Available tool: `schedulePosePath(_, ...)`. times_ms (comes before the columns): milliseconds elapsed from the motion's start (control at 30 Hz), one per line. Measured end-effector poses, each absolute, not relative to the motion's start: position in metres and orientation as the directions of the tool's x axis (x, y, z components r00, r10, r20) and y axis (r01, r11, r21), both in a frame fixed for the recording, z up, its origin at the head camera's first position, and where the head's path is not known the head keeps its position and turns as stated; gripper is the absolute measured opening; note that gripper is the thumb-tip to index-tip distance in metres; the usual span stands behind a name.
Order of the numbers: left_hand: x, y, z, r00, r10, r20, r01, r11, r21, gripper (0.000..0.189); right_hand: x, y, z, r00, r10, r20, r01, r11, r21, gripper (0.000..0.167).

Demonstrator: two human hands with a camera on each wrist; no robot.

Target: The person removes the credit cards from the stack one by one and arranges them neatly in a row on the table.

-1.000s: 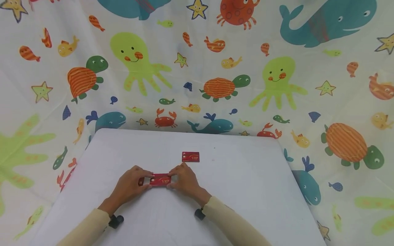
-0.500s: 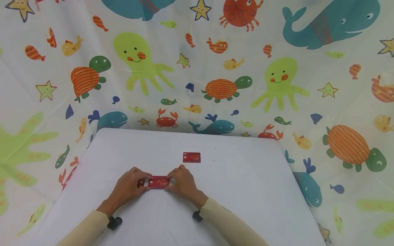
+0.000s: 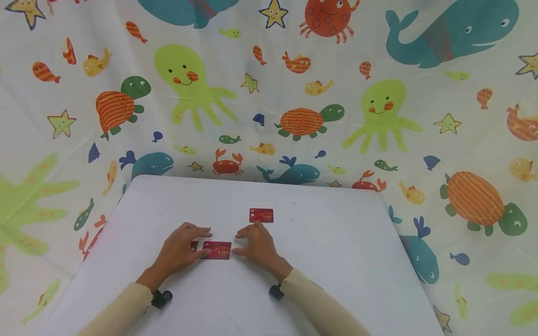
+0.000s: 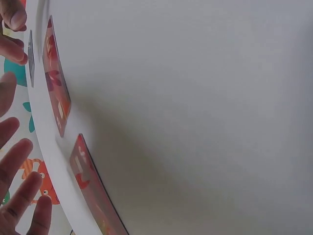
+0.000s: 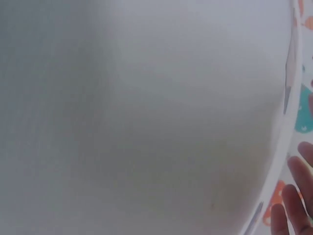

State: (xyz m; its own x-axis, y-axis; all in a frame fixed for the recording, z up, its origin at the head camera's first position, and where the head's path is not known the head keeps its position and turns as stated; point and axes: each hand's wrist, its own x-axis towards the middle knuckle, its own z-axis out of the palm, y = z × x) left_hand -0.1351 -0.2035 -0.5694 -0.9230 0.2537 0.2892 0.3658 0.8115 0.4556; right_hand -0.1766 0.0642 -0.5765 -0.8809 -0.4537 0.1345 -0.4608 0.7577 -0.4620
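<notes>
A red VIP card (image 3: 218,252) lies flat on the white table between both hands. My left hand (image 3: 178,247) is at its left end, fingers spread and thumb overlapping the card's left edge in the head view. Behind that hand's fingers a second red card (image 3: 194,246) shows only in part. In the left wrist view, one red card (image 4: 55,73) and another card (image 4: 93,188) stretch along the tabletop beside the left hand's fingers (image 4: 19,191). My right hand (image 3: 260,247), fingers loosely bent, stands just off the middle card's right edge with nothing in its grasp.
Farther back on the table lies a third red VIP card (image 3: 261,215), close beyond the right hand's knuckles. The white tabletop (image 3: 328,242) ends at a curtain (image 3: 244,60) printed with sea animals. A dark wrist camera (image 3: 161,298) hangs below the left wrist.
Both hands gripped the middle card's ends earlier; now their fingers have parted from it. The right hand has moved off to the right, and the card slid slightly left before the release.
</notes>
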Motion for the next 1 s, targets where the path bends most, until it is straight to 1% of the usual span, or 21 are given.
schedulePosePath(133,-0.142,-0.196,-0.570,-0.918,0.257,0.301,0.377,0.799,0.468,0.058,-0.180,0.072,-0.574,-0.899,-0.423,0.112,-0.419,0.758,-0.500,0.042)
schedulePosePath(300,-0.150,-0.187,-0.567,-0.936,0.243,0.255,0.343,0.791,0.506,0.058,-0.185,0.083,-0.572,-0.909,-0.402,0.111,-0.397,0.751,-0.528,0.044)
schedulePosePath(533,-0.164,-0.172,-0.565,-0.920,0.268,0.284,0.383,0.760,0.525,0.056,-0.193,0.101,-0.572,-0.921,-0.367,0.131,-0.375,0.745,-0.551,0.047)
schedulePosePath(767,-0.177,-0.156,-0.560,-0.938,0.256,0.233,0.345,0.758,0.554,0.054,-0.197,0.113,-0.567,-0.945,-0.306,0.114,-0.314,0.755,-0.576,0.047)
schedulePosePath(1000,-0.188,-0.143,-0.558,-0.936,0.255,0.241,0.349,0.750,0.562,0.053,-0.207,0.124,-0.566,-0.942,-0.300,0.151,-0.331,0.756,-0.565,0.048)
